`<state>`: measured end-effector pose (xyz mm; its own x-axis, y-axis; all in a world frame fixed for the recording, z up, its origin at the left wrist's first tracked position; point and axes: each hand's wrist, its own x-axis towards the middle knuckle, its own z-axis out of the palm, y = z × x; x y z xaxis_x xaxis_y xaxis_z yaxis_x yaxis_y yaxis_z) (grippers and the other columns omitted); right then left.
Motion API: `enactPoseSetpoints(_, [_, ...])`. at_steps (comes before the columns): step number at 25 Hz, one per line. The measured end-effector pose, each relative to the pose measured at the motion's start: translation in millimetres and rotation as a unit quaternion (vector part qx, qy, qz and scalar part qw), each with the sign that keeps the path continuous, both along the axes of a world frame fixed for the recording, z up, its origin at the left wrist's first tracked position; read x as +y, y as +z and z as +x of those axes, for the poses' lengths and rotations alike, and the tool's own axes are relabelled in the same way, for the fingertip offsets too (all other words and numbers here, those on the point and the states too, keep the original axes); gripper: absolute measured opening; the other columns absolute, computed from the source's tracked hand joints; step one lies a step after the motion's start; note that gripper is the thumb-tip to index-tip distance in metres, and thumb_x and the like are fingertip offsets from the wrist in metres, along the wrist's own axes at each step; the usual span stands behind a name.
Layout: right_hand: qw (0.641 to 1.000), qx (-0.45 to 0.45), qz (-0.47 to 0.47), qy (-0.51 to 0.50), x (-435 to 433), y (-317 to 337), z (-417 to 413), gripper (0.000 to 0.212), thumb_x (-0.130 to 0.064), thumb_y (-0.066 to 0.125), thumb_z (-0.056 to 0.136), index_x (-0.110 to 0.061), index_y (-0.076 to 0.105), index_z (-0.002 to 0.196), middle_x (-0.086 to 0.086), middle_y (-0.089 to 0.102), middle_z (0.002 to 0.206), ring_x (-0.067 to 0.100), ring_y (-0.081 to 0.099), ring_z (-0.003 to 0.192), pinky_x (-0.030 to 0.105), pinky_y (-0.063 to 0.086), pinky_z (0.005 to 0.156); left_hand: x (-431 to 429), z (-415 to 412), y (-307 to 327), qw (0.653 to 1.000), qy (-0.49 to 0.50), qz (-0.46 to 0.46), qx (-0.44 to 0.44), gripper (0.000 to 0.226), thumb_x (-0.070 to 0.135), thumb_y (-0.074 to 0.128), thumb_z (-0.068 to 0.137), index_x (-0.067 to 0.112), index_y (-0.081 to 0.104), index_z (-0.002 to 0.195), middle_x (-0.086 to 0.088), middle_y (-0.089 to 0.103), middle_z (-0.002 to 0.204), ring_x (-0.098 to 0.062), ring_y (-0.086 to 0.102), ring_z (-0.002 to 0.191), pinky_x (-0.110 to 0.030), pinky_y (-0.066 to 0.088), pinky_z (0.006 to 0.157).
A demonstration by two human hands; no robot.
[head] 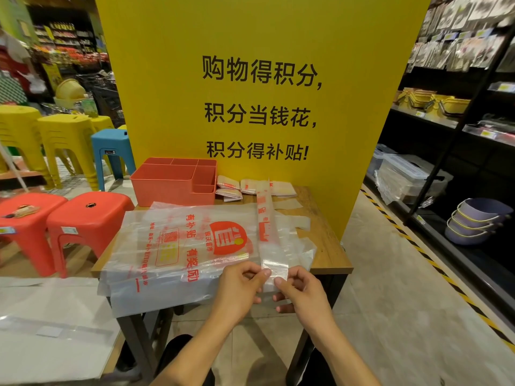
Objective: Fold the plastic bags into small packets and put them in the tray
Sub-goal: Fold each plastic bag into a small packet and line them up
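Both hands worked at the near edge of the wooden surface. The left hand and right hand sat side by side, thumbs on top and the other fingers curled under. Each hand pinched the near end of one folded bag.

The bag was folded lengthwise into a narrow strip. It ran from the hands straight away across the surface, its far end reaching the small packets at the back. Its near end hung just past the surface edge, caught between the two thumbs.

The strip lay along the right side of a flat stack of bags with red print, which overhung the near-left corner. An orange tray stood at the back left, with the packets just beside it on the right, against a yellow board.
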<state>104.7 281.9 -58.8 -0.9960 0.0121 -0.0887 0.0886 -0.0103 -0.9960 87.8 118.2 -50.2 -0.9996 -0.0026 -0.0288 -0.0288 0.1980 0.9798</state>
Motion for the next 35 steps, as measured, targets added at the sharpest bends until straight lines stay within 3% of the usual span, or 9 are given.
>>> enactPoseSetpoints(3, [1.000, 0.006, 0.003, -0.023, -2, -3, 2, 0.018, -0.016, 0.072, 0.096, -0.003, 0.060, 0.097, 0.018, 0.072, 0.087, 0.030, 0.074, 0.073, 0.038, 0.061, 0.060, 2, 6, -3, 0.998, -0.024, 0.050, -0.028, 0.016, 0.028, 0.073, 0.095, 0.012, 0.073, 0.097, -0.011, 0.071, 0.097, -0.021, 0.076, 0.078, -0.042, 0.066, 0.069])
enactPoseSetpoints(6, [0.999, 0.002, -0.010, -0.047, -5, -2, 5, 0.020, -0.014, 0.072, 0.095, -0.004, 0.058, 0.106, 0.023, 0.070, 0.086, 0.030, 0.073, 0.070, 0.037, 0.061, 0.059, 6, 14, -6, 0.991, -0.016, 0.121, -0.052, 0.011, 0.011, 0.075, 0.093, 0.006, 0.074, 0.103, -0.013, 0.072, 0.108, -0.023, 0.078, 0.081, -0.034, 0.065, 0.076])
enactPoseSetpoints(11, [0.996, -0.007, -0.021, -0.083, -6, -2, 2, 0.021, -0.017, 0.068, 0.100, -0.020, 0.056, 0.117, 0.012, 0.074, 0.085, 0.025, 0.072, 0.064, 0.035, 0.060, 0.060, 9, 9, -11, 0.990, 0.028, 0.122, -0.071, 0.019, 0.009, 0.078, 0.091, 0.011, 0.069, 0.108, -0.017, 0.073, 0.106, -0.023, 0.077, 0.077, -0.032, 0.064, 0.075])
enactPoseSetpoints(14, [0.996, 0.022, 0.037, -0.081, -5, -1, -1, 0.017, -0.021, 0.068, 0.099, -0.020, 0.065, 0.116, 0.005, 0.075, 0.078, 0.023, 0.072, 0.063, 0.034, 0.060, 0.062, 12, 9, -8, 0.989, 0.041, 0.130, -0.064, 0.023, 0.013, 0.081, 0.089, 0.012, 0.066, 0.107, -0.015, 0.074, 0.100, -0.024, 0.077, 0.078, -0.035, 0.064, 0.074])
enactPoseSetpoints(16, [0.991, 0.049, 0.074, -0.096, -6, 0, -2, 0.012, -0.026, 0.065, 0.101, -0.032, 0.067, 0.112, -0.001, 0.077, 0.081, 0.023, 0.073, 0.064, 0.033, 0.060, 0.061, 14, 10, -5, 0.986, 0.046, 0.149, -0.065, 0.019, 0.015, 0.080, 0.089, 0.009, 0.069, 0.104, -0.012, 0.074, 0.096, -0.022, 0.076, 0.075, -0.032, 0.064, 0.071])
enactPoseSetpoints(20, [0.974, 0.087, 0.190, -0.093, -5, -7, -4, 0.030, -0.040, 0.050, 0.107, -0.053, 0.051, 0.133, -0.012, 0.071, 0.074, 0.015, 0.071, 0.069, 0.035, 0.061, 0.065, 17, 7, -6, 0.992, 0.050, 0.110, -0.044, 0.013, 0.021, 0.072, 0.097, 0.008, 0.070, 0.096, -0.010, 0.075, 0.082, -0.021, 0.070, 0.060, -0.034, 0.062, 0.064])
enactPoseSetpoints(24, [0.977, 0.092, 0.177, -0.075, -11, -6, -4, 0.023, -0.037, 0.054, 0.105, -0.046, 0.064, 0.125, -0.008, 0.072, 0.082, 0.016, 0.070, 0.072, 0.041, 0.062, 0.069, 20, 7, -10, 0.994, 0.040, 0.096, -0.025, 0.010, 0.019, 0.069, 0.099, 0.011, 0.071, 0.093, -0.005, 0.074, 0.075, -0.021, 0.066, 0.056, -0.036, 0.061, 0.061])
enactPoseSetpoints(30, [0.983, 0.073, 0.137, -0.096, -14, -6, -4, 0.003, -0.030, 0.064, 0.101, -0.033, 0.063, 0.101, 0.005, 0.071, 0.072, 0.022, 0.071, 0.065, 0.049, 0.062, 0.064, 19, 4, -11, 0.991, 0.063, 0.110, -0.048, 0.014, 0.016, 0.069, 0.099, 0.004, 0.065, 0.094, -0.014, 0.072, 0.075, -0.021, 0.062, 0.051, -0.032, 0.055, 0.051])
enactPoseSetpoints(35, [0.998, 0.024, 0.035, -0.055, -13, -1, -3, 0.011, -0.016, 0.063, 0.102, -0.013, 0.072, 0.098, 0.015, 0.073, 0.076, 0.022, 0.062, 0.059, 0.031, 0.053, 0.054, 20, 5, -9, 0.990, 0.084, 0.108, -0.034, 0.023, 0.015, 0.072, 0.096, 0.013, 0.053, 0.109, -0.012, 0.074, 0.076, -0.020, 0.063, 0.049, -0.029, 0.053, 0.046])
